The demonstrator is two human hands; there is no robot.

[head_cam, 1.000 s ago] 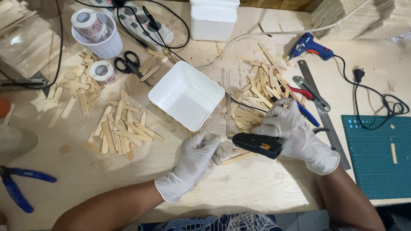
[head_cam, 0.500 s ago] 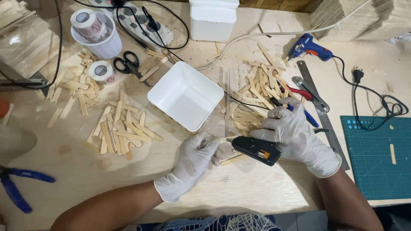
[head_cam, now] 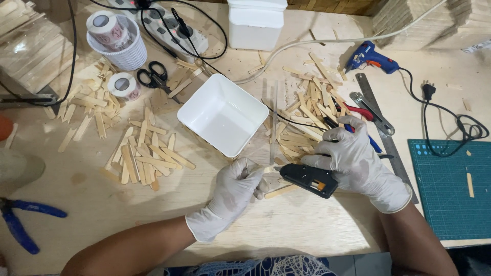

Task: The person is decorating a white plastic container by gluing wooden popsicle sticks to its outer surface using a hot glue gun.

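Both hands wear white gloves. My right hand (head_cam: 353,161) grips a black glue gun (head_cam: 308,179) with an orange trigger, its nozzle pointing left toward my left hand (head_cam: 236,188). That left hand pinches a flat wooden craft stick (head_cam: 280,191) lying on the plywood table (head_cam: 302,230), fingertips right at the nozzle. A white square plastic tub (head_cam: 223,113), empty, stands just beyond the hands. Loose wooden sticks lie in a heap (head_cam: 306,115) behind my right hand and another heap (head_cam: 144,151) to the left.
Scissors (head_cam: 155,77), tape rolls (head_cam: 124,86), a white basket (head_cam: 118,43) and a power strip (head_cam: 171,28) sit far left. A blue glue gun (head_cam: 369,57), metal ruler (head_cam: 381,125), wrench (head_cam: 371,112) and green cutting mat (head_cam: 450,189) lie right. Blue pliers (head_cam: 23,222) rest at left edge.
My right hand and the black glue gun have shifted slightly down and left, bringing the nozzle closer to the stick. My left hand stays in place.
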